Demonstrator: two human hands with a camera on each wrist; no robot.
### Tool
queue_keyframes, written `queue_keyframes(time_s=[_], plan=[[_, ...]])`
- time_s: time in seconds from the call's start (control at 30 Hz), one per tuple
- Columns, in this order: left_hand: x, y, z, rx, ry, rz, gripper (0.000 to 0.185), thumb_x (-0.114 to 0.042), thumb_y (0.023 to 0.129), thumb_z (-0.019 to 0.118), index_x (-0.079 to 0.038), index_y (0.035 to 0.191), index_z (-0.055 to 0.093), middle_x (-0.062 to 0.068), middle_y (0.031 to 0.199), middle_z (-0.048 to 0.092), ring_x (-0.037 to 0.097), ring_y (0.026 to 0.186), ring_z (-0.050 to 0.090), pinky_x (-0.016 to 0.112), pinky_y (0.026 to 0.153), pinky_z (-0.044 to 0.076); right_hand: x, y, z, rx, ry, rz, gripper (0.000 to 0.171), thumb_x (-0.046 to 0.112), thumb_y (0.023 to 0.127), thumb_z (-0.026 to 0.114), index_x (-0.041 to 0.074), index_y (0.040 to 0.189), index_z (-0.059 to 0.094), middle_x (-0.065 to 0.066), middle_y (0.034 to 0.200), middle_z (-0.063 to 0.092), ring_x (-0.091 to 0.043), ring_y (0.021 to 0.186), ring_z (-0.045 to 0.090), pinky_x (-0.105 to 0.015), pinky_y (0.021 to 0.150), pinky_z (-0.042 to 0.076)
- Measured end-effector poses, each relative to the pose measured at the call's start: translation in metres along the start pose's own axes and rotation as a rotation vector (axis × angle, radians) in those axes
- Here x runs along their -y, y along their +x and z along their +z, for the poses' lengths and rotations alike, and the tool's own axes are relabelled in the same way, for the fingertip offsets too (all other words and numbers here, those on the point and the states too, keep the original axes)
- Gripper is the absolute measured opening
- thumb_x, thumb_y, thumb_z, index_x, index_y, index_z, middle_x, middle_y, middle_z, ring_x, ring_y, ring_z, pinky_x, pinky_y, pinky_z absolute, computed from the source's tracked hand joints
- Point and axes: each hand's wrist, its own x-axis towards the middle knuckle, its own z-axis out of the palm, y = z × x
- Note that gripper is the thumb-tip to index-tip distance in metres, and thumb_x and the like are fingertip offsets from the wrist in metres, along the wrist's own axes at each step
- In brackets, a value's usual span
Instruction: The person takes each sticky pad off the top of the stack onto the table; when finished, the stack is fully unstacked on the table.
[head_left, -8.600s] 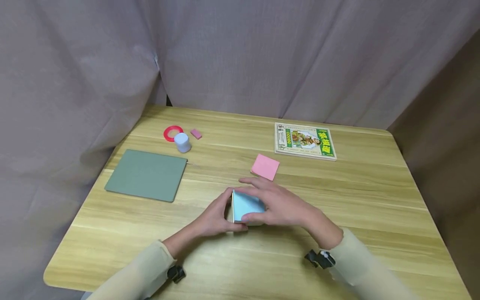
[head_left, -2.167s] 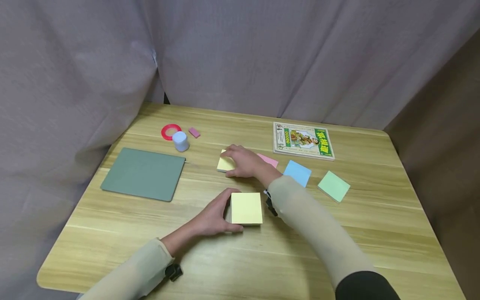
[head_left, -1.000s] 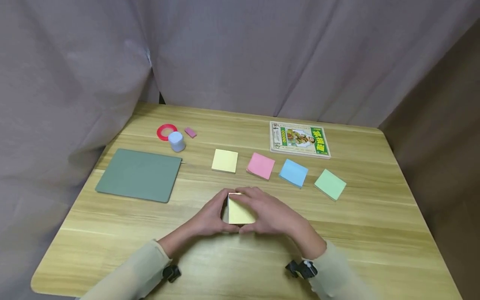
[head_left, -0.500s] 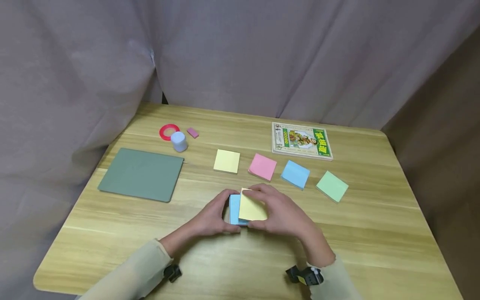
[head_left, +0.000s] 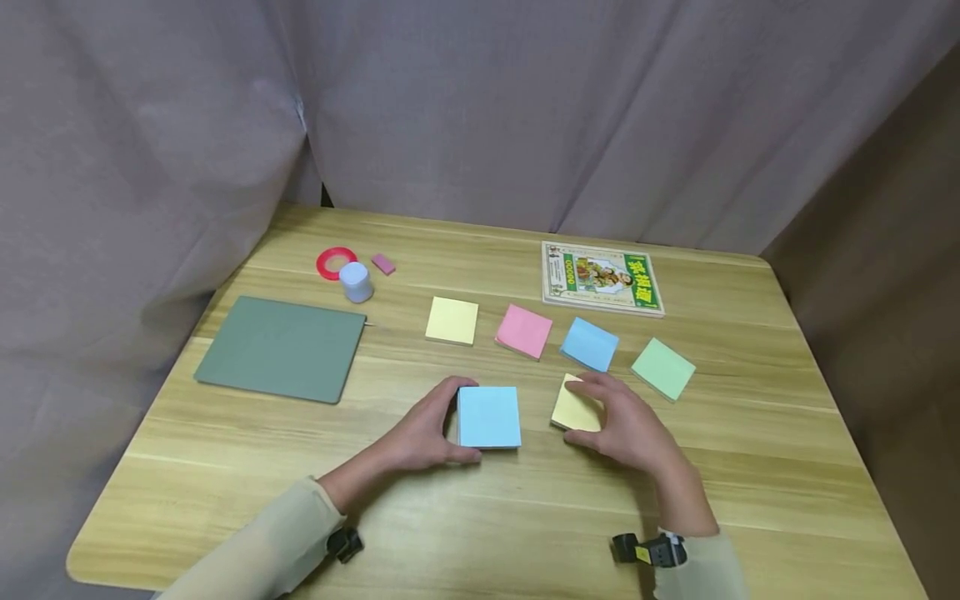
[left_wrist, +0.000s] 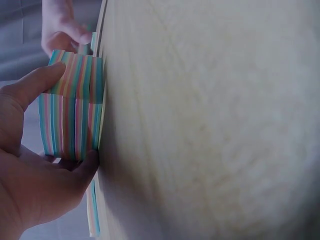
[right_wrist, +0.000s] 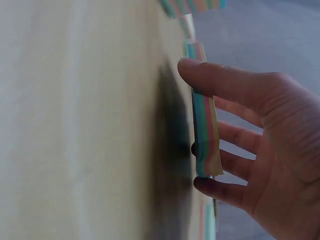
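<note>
A person's right hand (head_left: 630,427) grips a yellow-topped note block (head_left: 576,408) in its fingers, right of the blue-topped stack (head_left: 489,417) the left hand (head_left: 424,432) clasps.

Hands (head_left: 626,425) partly hide held yellow pad (head_left: 575,408), blue-topped stack (head_left: 489,417); sleeves (head_left: 266,537) cut off; booklet (head_left: 600,279) fine print illegible.

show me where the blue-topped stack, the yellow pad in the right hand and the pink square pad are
Blue-topped stack (head_left: 489,417), head view, middle of its top face.
Held yellow pad (head_left: 575,408), head view, uncovered part of its top face.
Pink square pad (head_left: 524,331), head view, middle of its top face.
</note>
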Motion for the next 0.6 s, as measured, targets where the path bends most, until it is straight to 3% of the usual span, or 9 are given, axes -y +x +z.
queue_keyframes(time_s=[0.37,0.6], plan=[[0.001,0.0,0.002,0.004,-0.01,0.002,0.087,-0.013,0.064,0.092,-0.011,0.135,0.042,0.001,0.124,0.053,0.017,0.114,0.05,0.041,0.103,0.039,-0.007,0.0,0.008,0.006,-0.038,0.0,0.067,0.029,0.073,0.088,0.012,0.132,0.062,-0.015,0.147,0.044,-0.04,0.134,0.038,-0.061,0.102,0.036],[0.0,0.0,0.001,-0.002,-0.026,-0.006,0.087,-0.012,0.063,0.093,-0.011,0.135,0.042,0.001,0.124,0.053,0.017,0.113,0.05,0.04,0.103,0.039,0.009,0.001,-0.001,-0.011,-0.043,-0.039,0.072,0.038,0.075,0.085,0.011,0.136,0.058,-0.013,0.145,0.045,-0.036,0.132,0.039,-0.057,0.103,0.037]])
